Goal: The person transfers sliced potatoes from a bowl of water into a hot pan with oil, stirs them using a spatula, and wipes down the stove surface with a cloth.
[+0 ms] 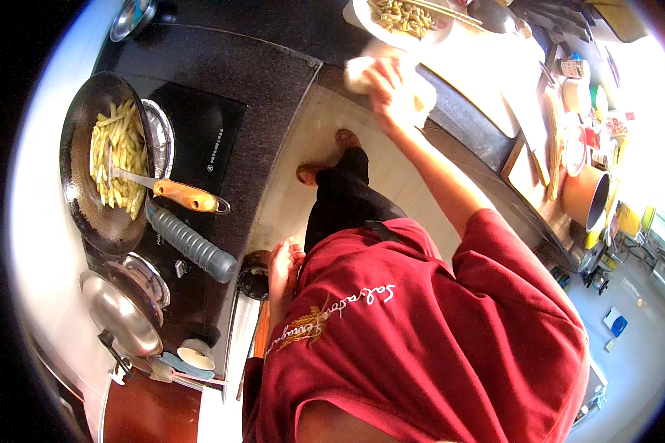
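My right hand (388, 87) reaches out past the counter's edge, its fingers closed round a white cloth (419, 96) that looks washed out by glare. Just beyond it, a white dish (362, 16) holds chopped greenish pieces, with chopsticks (451, 13) across the rim. My left hand (284, 266) hangs low beside my body near the stove counter, fingers loosely bent and holding nothing visible. To its left is a dark wok (74, 173) with pale cut strips (122, 151) inside. A spatula with an orange handle (188, 196) rests in the wok, above the wok's grey ribbed handle (196, 244).
A steel lid (122, 314) and a small white bowl (196, 354) sit at the near left. Along the right counter are a white cutting board (473, 74), a knife (523, 129), an orange pot (585, 196) and several jars. Floor (281, 173) shows between the counters.
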The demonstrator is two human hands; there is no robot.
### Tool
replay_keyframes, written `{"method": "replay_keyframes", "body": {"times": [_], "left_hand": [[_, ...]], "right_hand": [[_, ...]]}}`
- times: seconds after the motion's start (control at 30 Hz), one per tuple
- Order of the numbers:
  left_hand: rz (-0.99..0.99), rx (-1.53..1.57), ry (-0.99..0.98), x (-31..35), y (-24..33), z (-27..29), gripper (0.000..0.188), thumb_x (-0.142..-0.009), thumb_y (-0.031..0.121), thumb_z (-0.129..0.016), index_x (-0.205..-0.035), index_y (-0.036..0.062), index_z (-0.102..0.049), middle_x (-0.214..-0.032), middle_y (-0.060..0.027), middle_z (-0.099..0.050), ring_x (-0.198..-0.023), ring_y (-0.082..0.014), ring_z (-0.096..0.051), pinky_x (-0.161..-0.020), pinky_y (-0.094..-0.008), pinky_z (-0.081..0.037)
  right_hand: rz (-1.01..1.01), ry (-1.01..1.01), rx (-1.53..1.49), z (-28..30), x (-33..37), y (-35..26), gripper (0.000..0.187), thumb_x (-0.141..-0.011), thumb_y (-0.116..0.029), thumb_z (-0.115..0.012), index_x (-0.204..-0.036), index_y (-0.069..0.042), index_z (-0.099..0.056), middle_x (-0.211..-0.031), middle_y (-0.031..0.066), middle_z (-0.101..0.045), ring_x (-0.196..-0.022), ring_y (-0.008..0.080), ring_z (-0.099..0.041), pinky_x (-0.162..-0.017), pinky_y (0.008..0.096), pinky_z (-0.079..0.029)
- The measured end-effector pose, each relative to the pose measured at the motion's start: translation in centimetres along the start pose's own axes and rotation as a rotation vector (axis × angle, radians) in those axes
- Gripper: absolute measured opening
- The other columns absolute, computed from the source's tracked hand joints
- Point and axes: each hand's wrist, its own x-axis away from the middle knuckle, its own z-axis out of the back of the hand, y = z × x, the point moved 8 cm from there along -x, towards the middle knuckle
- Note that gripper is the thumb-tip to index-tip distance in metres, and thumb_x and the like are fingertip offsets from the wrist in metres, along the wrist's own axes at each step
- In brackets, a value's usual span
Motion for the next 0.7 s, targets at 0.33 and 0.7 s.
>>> {"method": "replay_keyframes", "body": {"times": [0.33, 0.7], "left_hand": [[-0.039, 0.199, -0.071, -0.4, -2.4, -0.3, 0.023, -0.089, 0.021, -0.051, -0.105, 0.0051, -0.054, -0.084, -0.0101, -0.060, -0.065, -0.0172, -0.059, -0.059, -0.0266, -0.048], [0.022, 0.222, -0.021, 0.0, -3.5, -4.7, 0.021, -0.090, 0.021, -0.050, -0.104, 0.0059, -0.054, -0.082, -0.0088, -0.060, -0.065, -0.0150, -0.057, -0.059, -0.0251, -0.047]], "right_hand": [[0.086, -0.095, -0.259, 6.5, 0.1, -6.8, 0.030, -0.069, 0.001, -0.054, -0.098, -0.003, -0.058, -0.102, 0.0140, -0.057, -0.095, 0.0309, -0.054, -0.084, 0.0376, -0.044], [-0.316, 0.001, 0.235, 10.2, 7.3, 10.4, 0.027, -0.084, -0.003, -0.046, -0.110, -0.007, -0.053, -0.107, 0.0185, -0.052, -0.103, 0.0356, -0.047, -0.090, 0.0430, -0.037]]}}
